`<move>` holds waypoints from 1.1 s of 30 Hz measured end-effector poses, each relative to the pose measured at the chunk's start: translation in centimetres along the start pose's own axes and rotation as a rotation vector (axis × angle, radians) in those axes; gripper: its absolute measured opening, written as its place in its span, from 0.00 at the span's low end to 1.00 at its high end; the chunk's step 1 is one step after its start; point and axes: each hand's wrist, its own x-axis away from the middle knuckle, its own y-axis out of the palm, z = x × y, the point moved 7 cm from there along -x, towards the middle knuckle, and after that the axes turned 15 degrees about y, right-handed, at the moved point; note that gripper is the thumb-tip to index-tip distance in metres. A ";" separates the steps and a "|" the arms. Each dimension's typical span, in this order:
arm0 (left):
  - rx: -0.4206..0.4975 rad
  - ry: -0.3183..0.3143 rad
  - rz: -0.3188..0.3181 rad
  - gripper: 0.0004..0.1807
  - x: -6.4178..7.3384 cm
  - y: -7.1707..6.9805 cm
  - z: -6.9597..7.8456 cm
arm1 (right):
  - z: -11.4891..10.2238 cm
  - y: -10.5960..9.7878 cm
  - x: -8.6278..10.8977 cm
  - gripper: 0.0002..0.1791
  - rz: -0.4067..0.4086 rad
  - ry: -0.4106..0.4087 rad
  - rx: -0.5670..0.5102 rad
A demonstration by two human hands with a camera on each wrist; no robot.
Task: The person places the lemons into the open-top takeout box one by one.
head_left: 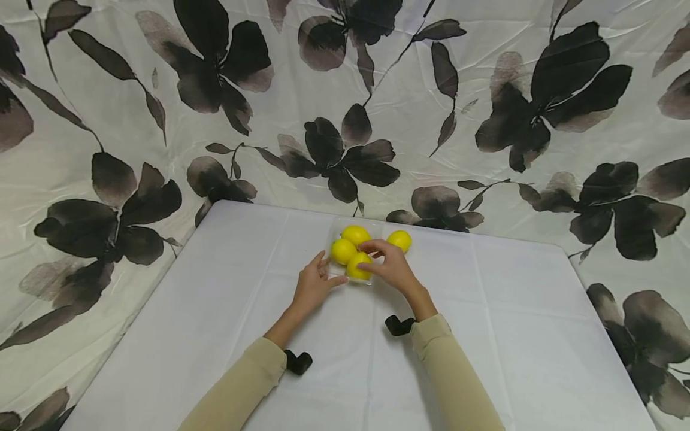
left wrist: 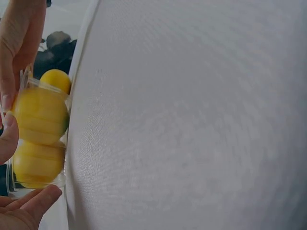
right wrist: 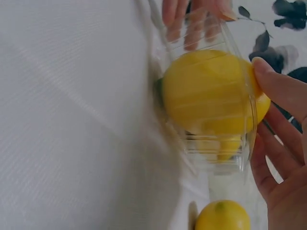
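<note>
Watching through the head camera from afar, I look down on a bench (head_left: pixel 431 383) covered in white cloth; near its far edge, at 12 o'clock, sits a clear plastic container (right wrist: pixel 223 167) with three yellow lemons inside: a back lemon (head_left: pixel 356 233) at the container's 12, a side lemon (head_left: pixel 342 252) at its 9 and a front lemon (head_left: pixel 356 267) at its 5; a lone lemon (head_left: pixel 399 240) rests on the bench just beside the container, at 3 o'clock.

The right hand (head_left: pixel 397 267) reaches in from 5 o'clock, its fingers curved and partly closed, pinching the front lemon with the thumb against it; the left hand (head_left: pixel 312 287) comes from 7 o'clock, loosely open, thumb and fingers at the container's near left side without gripping any fruit.

Both arms wear tan sleeves (head_left: pixel 458 377); a small black device (head_left: pixel 399 325) shows at the right cuff, another at the left; beyond the bench, from 10 through 2 o'clock, I see pale fabric (head_left: pixel 404 137) printed with dark flowers.
</note>
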 end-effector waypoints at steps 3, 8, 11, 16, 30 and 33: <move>-0.008 -0.005 0.006 0.51 0.0 0.0 0.1 | -0.3 0.1 0.1 0.27 0.012 -0.048 0.015; -0.022 -0.006 0.007 0.51 -0.1 0.1 -0.1 | 0.1 -0.3 0.1 0.28 0.036 -0.043 -0.046; -0.029 -0.011 -0.004 0.51 -0.1 0.3 -0.3 | 0.6 -0.9 0.0 0.27 0.035 -0.010 -0.108; -0.025 -0.015 0.005 0.52 -0.1 0.3 -0.6 | 1.0 -2.2 -0.3 0.25 0.040 0.027 -0.147; -0.049 -0.052 0.010 0.52 -0.1 0.0 -0.6 | 4.1 -5.9 -0.9 0.31 0.135 0.100 -0.161; -0.050 -0.040 0.005 0.52 -0.2 0.0 -0.5 | 4.9 -6.8 -1.0 0.31 0.155 0.105 -0.135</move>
